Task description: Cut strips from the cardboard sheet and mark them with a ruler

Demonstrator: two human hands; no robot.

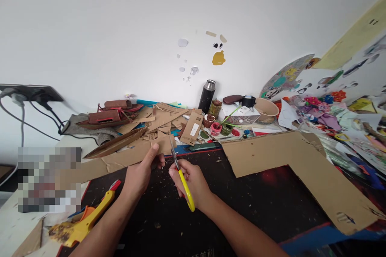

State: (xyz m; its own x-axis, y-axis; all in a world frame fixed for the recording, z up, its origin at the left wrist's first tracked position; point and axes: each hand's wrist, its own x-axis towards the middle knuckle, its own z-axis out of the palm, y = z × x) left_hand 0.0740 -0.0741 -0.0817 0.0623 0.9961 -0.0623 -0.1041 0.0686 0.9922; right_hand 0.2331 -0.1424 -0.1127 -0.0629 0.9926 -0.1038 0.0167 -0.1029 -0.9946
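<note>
My left hand (140, 174) pinches a long strip of brown cardboard (120, 160) near its right end, thumb on top. In my right hand (191, 180) is a pair of scissors (187, 190) with yellow and red handles, its blades pointing up and away from me. The blades are beside the right end of the strip; whether they touch it I cannot tell. Just behind the strip lies a narrow brown boat hull (116, 143), with more cardboard scraps (169, 118) heaped to its right.
A large L-shaped cardboard piece (265, 150) lies on the dark mat (241, 204) at right. Near my left forearm is a yellow glue gun (87, 223). Behind stand model boats (111, 116), a black flask (206, 98), paint jars (216, 128) and a green utility knife (205, 146).
</note>
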